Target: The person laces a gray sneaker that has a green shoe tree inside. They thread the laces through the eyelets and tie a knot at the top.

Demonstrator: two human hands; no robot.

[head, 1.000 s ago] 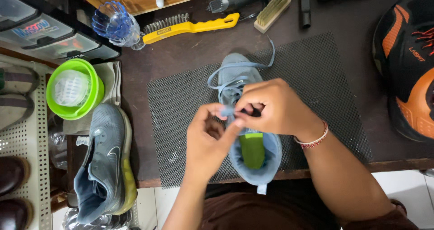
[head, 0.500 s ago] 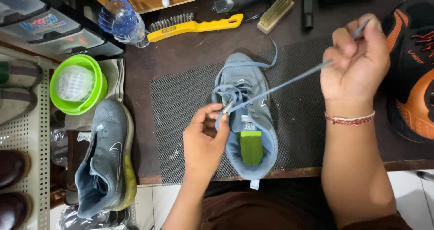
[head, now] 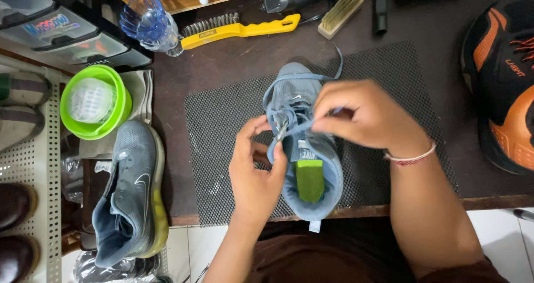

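Closest to the camera, two forearms come up from the bottom edge, elbows cut off by the frame. Both meet over one grey-blue shoe, which sits heel-near, toe-far on the mesh mat. The left hand is at the shoe's left side, thumb and fingers pinched shut on the lace near the eyelets. The right hand is curled over the tongue, fingers closed around the same lace; exactly how it grips is hidden under the knuckles. A green insert shows in the shoe's opening, and the right wrist wears a thin bracelet. The lace loops out past the toe, its far end hard to follow.

Left of the shoe, off the mat, lies a second grey shoe with a yellowish sole, tipped on its side. Beyond it sits one green bowl with something pale inside, too blurred to tell. At the far left edge, two brown shoe toes are cut off.

Right of the shoe, a black-and-orange sneaker runs out of frame.

Farther along the bench, beyond the toe: one yellow-handled wire brush, one wooden brush, one clear plastic bottle.
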